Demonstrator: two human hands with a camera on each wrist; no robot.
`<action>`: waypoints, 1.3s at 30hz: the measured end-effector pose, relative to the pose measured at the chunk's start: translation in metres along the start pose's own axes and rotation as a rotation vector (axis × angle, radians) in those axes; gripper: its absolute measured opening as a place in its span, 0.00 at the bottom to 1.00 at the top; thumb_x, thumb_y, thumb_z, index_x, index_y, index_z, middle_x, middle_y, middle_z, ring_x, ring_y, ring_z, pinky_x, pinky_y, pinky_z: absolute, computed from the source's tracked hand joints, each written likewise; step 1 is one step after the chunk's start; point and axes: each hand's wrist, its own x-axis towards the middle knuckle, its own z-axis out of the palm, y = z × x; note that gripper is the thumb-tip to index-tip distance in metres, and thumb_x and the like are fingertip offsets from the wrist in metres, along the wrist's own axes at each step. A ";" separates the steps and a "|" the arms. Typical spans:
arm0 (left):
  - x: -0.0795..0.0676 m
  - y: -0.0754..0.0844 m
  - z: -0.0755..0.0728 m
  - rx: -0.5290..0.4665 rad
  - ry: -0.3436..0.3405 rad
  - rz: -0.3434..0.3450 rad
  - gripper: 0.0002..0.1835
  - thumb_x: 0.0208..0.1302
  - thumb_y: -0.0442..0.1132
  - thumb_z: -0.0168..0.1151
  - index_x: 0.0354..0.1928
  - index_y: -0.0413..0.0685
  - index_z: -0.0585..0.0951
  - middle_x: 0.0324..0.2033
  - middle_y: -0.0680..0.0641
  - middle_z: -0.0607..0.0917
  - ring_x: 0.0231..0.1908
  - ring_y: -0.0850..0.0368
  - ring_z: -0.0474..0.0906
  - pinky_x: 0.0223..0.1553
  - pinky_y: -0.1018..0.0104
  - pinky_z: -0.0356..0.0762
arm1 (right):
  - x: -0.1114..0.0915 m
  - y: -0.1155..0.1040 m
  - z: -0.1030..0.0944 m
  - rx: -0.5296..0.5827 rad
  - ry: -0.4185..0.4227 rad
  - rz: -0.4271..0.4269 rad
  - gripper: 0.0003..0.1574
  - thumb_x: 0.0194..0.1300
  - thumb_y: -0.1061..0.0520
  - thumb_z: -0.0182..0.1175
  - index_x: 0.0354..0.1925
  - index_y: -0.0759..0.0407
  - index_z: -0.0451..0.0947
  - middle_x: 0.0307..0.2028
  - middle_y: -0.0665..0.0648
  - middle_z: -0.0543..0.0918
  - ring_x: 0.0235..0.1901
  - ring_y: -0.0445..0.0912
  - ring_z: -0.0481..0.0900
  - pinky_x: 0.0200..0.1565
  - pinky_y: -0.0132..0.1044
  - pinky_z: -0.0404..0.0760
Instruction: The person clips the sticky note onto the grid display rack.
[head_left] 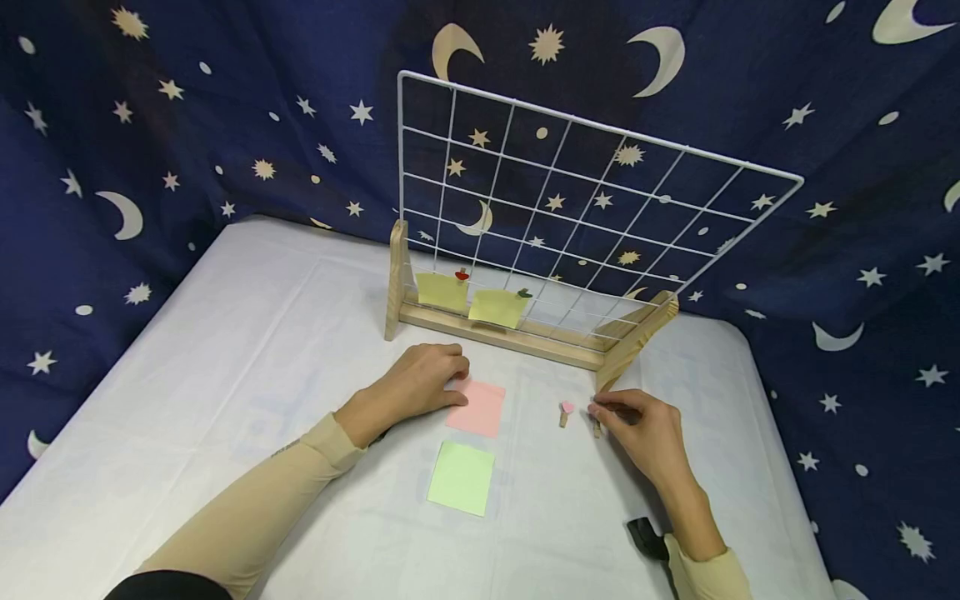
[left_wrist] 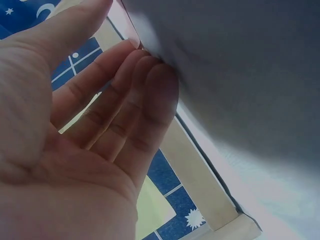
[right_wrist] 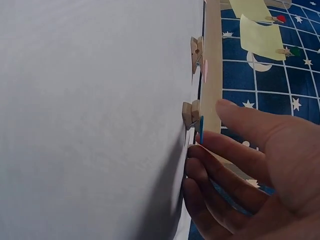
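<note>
My left hand [head_left: 420,379] rests at the left edge of a pink sticky note [head_left: 483,410] that lies on the table; in the left wrist view its fingers are gently bent beside the pink paper [left_wrist: 129,25]. A pale green sticky note [head_left: 461,478] lies nearer to me. On the right, my right hand [head_left: 641,429] reaches to a small wooden clothespin [right_wrist: 189,114] with a blue decoration. Its index fingertip is right at the blue piece, and the thumb stands apart from it. Left of that lies another clothespin [head_left: 564,417] with a pink heart.
Behind the hands stands a white wire grid [head_left: 551,169] in a wooden base [head_left: 502,337]. Two yellow notes [head_left: 441,292] hang low on it, one by a red-topped clip [head_left: 462,274], one by a green-topped clip [head_left: 524,292]. A starry dark blue cloth [head_left: 247,100] surrounds the white table [head_left: 300,292].
</note>
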 end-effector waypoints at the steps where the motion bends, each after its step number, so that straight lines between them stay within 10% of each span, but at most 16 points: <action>1: 0.000 0.000 0.000 -0.007 0.001 -0.001 0.16 0.54 0.50 0.83 0.36 0.50 0.87 0.32 0.53 0.83 0.28 0.59 0.76 0.36 0.59 0.78 | 0.000 0.000 0.000 -0.004 -0.005 -0.006 0.11 0.57 0.58 0.81 0.40 0.55 0.92 0.36 0.52 0.92 0.33 0.49 0.89 0.39 0.24 0.80; 23: 0.000 -0.004 0.006 -0.092 0.086 -0.009 0.11 0.58 0.35 0.80 0.32 0.51 0.83 0.29 0.56 0.83 0.29 0.61 0.79 0.35 0.64 0.78 | 0.002 0.001 -0.009 0.028 -0.159 -0.001 0.13 0.55 0.58 0.82 0.40 0.52 0.92 0.45 0.52 0.90 0.45 0.50 0.87 0.45 0.29 0.80; 39: -0.002 -0.004 0.006 -0.069 0.116 0.031 0.08 0.62 0.31 0.76 0.32 0.49 0.83 0.30 0.53 0.84 0.30 0.57 0.82 0.37 0.59 0.81 | 0.004 0.000 -0.010 0.070 -0.226 0.121 0.12 0.57 0.59 0.81 0.40 0.54 0.90 0.33 0.51 0.90 0.29 0.37 0.84 0.33 0.25 0.81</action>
